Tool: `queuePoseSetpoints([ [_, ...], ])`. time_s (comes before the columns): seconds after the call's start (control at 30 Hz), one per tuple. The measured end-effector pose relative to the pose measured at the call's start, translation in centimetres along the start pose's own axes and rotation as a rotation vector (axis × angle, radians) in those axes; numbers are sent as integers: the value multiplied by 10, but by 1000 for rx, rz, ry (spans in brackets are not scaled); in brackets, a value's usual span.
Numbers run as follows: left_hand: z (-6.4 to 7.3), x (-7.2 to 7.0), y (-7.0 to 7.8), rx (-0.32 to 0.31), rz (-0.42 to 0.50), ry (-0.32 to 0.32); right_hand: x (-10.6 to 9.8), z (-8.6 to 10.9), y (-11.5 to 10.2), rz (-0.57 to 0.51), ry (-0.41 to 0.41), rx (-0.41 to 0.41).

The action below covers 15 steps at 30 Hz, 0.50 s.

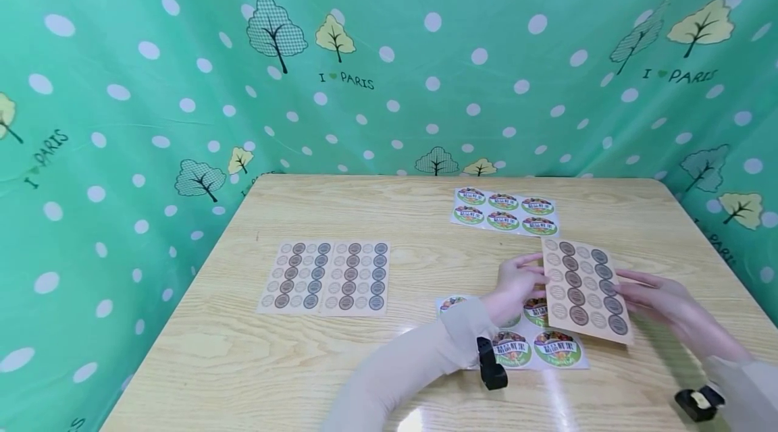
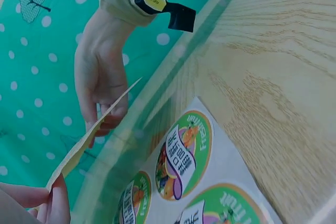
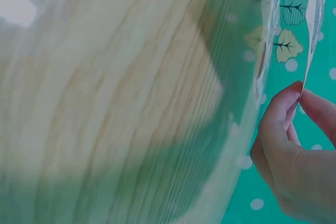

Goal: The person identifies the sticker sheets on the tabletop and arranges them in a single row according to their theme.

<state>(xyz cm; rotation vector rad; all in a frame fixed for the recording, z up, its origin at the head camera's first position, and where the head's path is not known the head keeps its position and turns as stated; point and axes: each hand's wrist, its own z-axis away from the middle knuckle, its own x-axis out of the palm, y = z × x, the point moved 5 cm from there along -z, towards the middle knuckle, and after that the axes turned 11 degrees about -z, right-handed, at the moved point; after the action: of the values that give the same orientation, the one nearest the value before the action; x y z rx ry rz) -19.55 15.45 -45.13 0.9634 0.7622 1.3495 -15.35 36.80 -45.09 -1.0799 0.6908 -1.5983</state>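
Observation:
Both hands hold a brown sticker sheet (image 1: 587, 290) with rows of light and dark round stickers, raised and tilted above the table. My left hand (image 1: 516, 287) pinches its left edge; in the left wrist view the thumb and fingers (image 2: 59, 203) close on the paper's near end. At the opposite edge my right hand (image 1: 662, 304) pinches the sheet between thumb and fingers, plainly seen in the right wrist view (image 3: 294, 145). Beneath the left hand and the raised sheet lies a white sheet of oval fruit stickers (image 1: 529, 359), partly covered by the left forearm.
Two brown sticker sheets (image 1: 325, 278) lie side by side on the left of the wooden table (image 1: 243, 371). Another fruit sticker sheet (image 1: 504, 212) lies farther back, behind the hands. A green patterned curtain (image 1: 389, 81) hangs behind and beside the table.

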Motion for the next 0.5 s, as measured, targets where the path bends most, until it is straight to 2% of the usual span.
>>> queuePoseSetpoints([
  [0.2,0,-18,3,-3,-34,12,15,-7,1,-35,-42,2],
  [0.5,-1,-45,12,8,-42,9,42,-15,-4,45,-50,2],
])
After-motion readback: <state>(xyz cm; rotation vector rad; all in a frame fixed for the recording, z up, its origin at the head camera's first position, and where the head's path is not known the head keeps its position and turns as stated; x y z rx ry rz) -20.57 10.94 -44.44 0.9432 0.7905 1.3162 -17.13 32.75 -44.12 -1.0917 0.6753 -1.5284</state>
